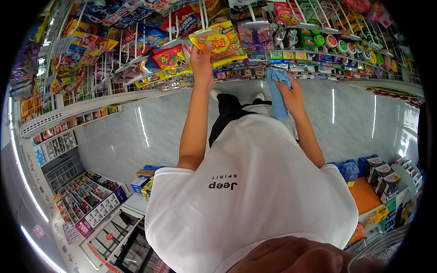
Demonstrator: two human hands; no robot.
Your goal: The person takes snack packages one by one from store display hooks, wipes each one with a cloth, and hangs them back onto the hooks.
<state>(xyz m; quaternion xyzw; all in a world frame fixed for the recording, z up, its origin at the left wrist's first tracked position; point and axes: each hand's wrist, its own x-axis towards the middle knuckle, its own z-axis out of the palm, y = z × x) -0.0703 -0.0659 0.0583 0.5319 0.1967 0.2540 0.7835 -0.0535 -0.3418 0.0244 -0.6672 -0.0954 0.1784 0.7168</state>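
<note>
Raised to the hanging goods, my left hand (202, 66) grips the lower left corner of a yellow snack bag (221, 44), thumb on its front. The bag hangs at a white hook on the rack. Lower and to the right, my right hand (291, 94) is closed round a light blue cloth (277, 93), which dangles over the floor beside my trousers. Small packets and round green-lidded containers (318, 40) stand on the shelf beyond the cloth. A red and green snack bag (169, 58) hangs just left of my left hand.
Wire racks of packaged sweets curve across the top, with white hooks (170, 27) sticking out. Grey tiled floor (123, 132) lies below. At the lower left stands a display of small boxes (88, 195); at the right are an orange surface (364, 195) and stacked boxes.
</note>
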